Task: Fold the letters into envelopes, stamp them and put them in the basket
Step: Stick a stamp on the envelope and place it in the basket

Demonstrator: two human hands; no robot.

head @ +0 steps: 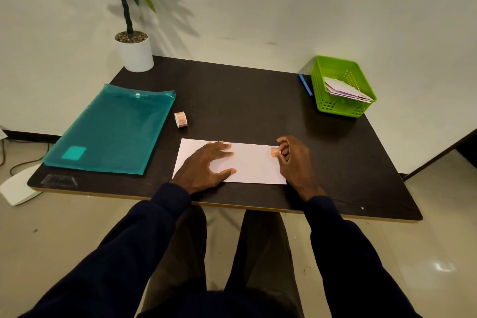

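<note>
Envelope (254,166) under flat left hand (206,166); right hand (294,160) pinches stamp (273,151)

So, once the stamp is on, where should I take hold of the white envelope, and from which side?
Probably the right short end of the envelope, below the stamp, coming from the right with the right hand. It lies flat on the table, so fingers must lift that edge and pinch; the basket stands far right.
</note>
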